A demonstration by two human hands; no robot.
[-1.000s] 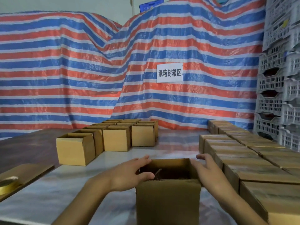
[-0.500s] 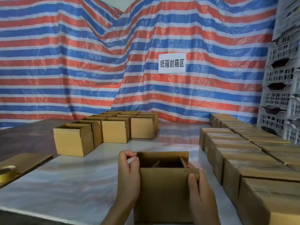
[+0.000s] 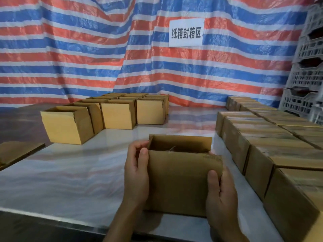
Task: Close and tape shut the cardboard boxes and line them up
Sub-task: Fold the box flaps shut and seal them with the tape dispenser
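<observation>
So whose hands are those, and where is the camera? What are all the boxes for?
Those are a person's two bare hands; there is no machine here. The camera sits on the person's head and looks down, so you see what they see. The left hand and right hand grip one box, its top open, standing on the table. Behind on the left stand more open boxes; on the right, closed boxes in rows. A striped tarp with a white sign hangs behind.

Left hand [image 3: 136,173] and right hand [image 3: 221,198] around sides of open cardboard box [image 3: 178,180]
</observation>
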